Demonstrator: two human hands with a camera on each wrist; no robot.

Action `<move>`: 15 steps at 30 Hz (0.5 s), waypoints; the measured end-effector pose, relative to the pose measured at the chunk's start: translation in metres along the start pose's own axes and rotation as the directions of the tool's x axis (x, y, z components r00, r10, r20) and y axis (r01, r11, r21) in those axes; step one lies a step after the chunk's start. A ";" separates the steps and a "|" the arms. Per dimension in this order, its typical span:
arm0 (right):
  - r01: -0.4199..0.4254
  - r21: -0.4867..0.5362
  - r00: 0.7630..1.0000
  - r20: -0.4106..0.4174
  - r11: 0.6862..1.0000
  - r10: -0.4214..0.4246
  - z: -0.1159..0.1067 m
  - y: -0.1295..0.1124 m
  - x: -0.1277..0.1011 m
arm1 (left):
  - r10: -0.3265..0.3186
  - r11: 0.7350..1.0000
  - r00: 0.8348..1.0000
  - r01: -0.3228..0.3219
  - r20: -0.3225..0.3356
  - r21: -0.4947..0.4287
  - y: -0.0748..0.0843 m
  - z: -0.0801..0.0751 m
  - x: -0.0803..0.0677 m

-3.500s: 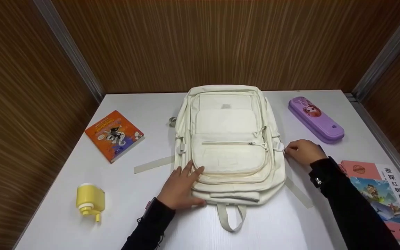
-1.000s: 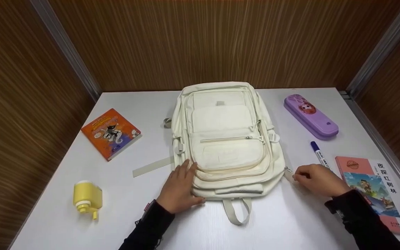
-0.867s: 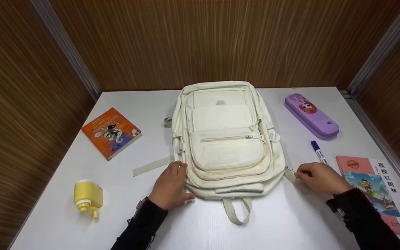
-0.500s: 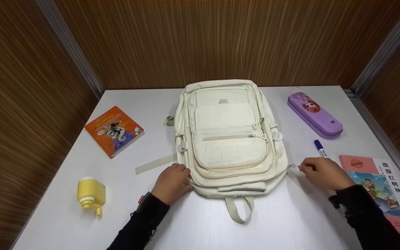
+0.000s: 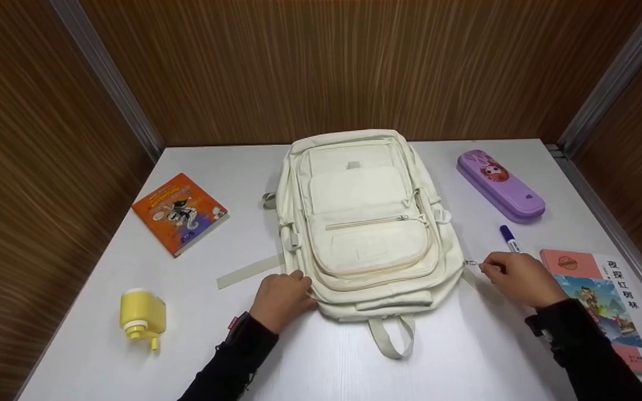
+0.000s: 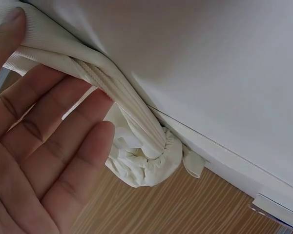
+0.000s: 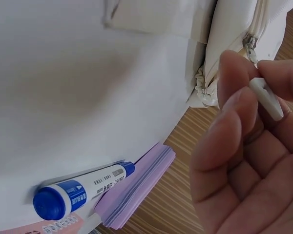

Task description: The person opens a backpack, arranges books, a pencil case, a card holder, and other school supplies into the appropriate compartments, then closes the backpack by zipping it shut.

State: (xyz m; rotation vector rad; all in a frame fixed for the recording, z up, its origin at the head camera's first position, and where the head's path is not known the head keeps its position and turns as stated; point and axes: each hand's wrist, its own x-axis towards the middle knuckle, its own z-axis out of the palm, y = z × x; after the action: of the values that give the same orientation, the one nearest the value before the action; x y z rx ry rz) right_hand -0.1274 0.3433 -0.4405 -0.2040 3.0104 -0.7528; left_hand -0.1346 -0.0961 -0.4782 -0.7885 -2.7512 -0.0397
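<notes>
A cream backpack (image 5: 363,192) lies front side up on the white table, its grab loop (image 5: 390,340) toward me. At its lower left edge my left hand (image 5: 282,301) grips the fabric; the left wrist view has the thumb on one side of the fold and the fingers (image 6: 63,131) on the other. To the right of the bag, my right hand (image 5: 524,278) pinches a pale zipper pull (image 7: 267,99) between thumb and fingers. The metal zipper slider (image 7: 250,41) sits on the bag's side seam, its pull drawn outward toward that hand.
Right of the bag lie a purple pencil case (image 5: 502,186), a blue-capped marker (image 5: 508,236) partly behind my right hand, and a pink-and-white book (image 5: 594,295). On the left are an orange book (image 5: 180,213) and a yellow crank pencil sharpener (image 5: 142,313). Wood-grain panels (image 5: 354,67) stand around.
My right hand has moved from beside the side buckle down to the bag's lower right. My left hand has gone from lying on the bag's front to gripping its lower left edge.
</notes>
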 end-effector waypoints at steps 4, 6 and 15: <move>0.000 0.003 1.000 0.000 1.000 0.000 0.001 -0.002 -0.001 | 0.008 1.000 0.999 -0.007 -0.034 0.024 0.004 0.001 0.001; 0.008 0.010 1.000 0.006 1.000 -0.009 0.002 -0.004 -0.002 | 0.004 0.999 0.999 -0.003 -0.048 0.032 0.006 0.002 0.001; 0.056 -0.040 0.998 -0.017 0.998 -0.056 0.011 -0.013 -0.006 | -0.017 0.996 0.996 0.024 -0.085 0.082 0.012 0.003 0.001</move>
State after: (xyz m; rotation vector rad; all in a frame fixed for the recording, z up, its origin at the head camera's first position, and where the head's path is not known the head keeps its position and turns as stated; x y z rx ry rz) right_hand -0.1196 0.3281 -0.4440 -0.2853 3.0505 -0.7029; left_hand -0.1300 -0.0850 -0.4809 -0.7205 -2.6630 0.0367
